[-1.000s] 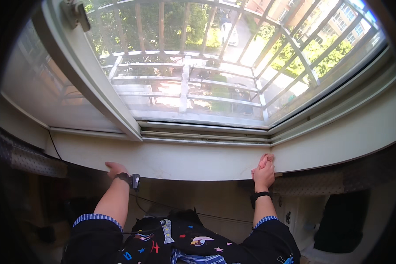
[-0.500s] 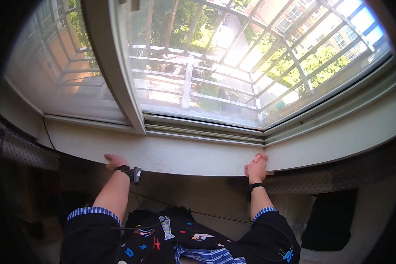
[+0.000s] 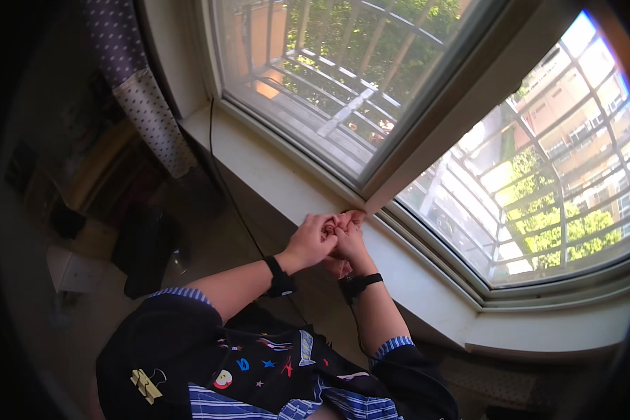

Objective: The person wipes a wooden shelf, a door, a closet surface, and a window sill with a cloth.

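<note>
From my remote seat, I start at the far left, where a dotted curtain (image 3: 150,115) hangs beside the window; lower down, a pale yellow binder clip (image 3: 145,385) sits on the black top (image 3: 154,332) that the person wears. Next, a dark cable (image 3: 241,217) crosses the pale windowsill (image 3: 416,276) and runs down past the left wrist and its black band (image 3: 281,276). I have the left hand (image 3: 311,241) with its fingers curled in against the right hand (image 3: 353,245), the two touching over the windowsill. The fingers cover one another, so I cannot tell whether they grasp anything small between them. Above, through the left pane, I see metal bars (image 3: 346,112). The right hand, with a dark strap (image 3: 362,283) at its wrist, is just beside the foot of the window's upright (image 3: 462,119); whether its fingers touch that frame, I cannot tell. Farther right, beneath the other pane, the windowsill slants down to a corner, and beyond the glass stand green trees (image 3: 532,185)
</note>
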The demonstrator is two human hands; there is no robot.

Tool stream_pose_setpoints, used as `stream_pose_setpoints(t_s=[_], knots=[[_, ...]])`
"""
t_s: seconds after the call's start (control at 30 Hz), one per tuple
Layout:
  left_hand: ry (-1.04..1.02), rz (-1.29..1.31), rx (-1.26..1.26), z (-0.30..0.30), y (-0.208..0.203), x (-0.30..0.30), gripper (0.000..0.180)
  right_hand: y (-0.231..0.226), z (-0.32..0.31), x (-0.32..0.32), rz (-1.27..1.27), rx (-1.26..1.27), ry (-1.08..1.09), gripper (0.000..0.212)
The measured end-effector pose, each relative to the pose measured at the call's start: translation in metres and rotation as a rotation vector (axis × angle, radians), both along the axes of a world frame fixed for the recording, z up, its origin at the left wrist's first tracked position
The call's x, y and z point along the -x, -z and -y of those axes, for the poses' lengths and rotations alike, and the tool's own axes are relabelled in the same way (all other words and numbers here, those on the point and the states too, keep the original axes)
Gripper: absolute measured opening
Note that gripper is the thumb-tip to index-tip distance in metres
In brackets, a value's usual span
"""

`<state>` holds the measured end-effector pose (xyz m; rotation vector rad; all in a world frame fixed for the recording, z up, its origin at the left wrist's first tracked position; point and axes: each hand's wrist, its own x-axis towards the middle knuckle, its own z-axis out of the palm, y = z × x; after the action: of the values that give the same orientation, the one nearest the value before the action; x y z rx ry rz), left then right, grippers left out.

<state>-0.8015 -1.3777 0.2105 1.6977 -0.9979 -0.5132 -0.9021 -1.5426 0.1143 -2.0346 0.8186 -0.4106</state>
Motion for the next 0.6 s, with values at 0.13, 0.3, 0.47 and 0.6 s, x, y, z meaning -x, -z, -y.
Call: stream_pose_setpoints(t_s=[0.13, 0.3, 0.47, 0.6], knots=[[-0.002, 0.513, -0.179, -0.005, 0.028, -0.022, 0.064, -0.039, -0.028, -0.028, 0.243, -0.731, -0.332, 0.051], [0.036, 0.707, -0.283, -0.005, 0.052, -0.027, 0.07, -0.041, -0.014, 0.046, -0.096, 0.21, 0.404, 0.033], [-0.091, 0.774, -0.305, 0.018, 0.067, -0.014, 0.045, -0.026, -0.026, 0.085, -0.414, 0.525, 0.5, 0.04], [-0.279, 0.83, -0.291, 0.007, 0.097, -0.126, 0.064, -0.01, -0.021, 0.111, -0.502, 0.682, 0.535, 0.043]])
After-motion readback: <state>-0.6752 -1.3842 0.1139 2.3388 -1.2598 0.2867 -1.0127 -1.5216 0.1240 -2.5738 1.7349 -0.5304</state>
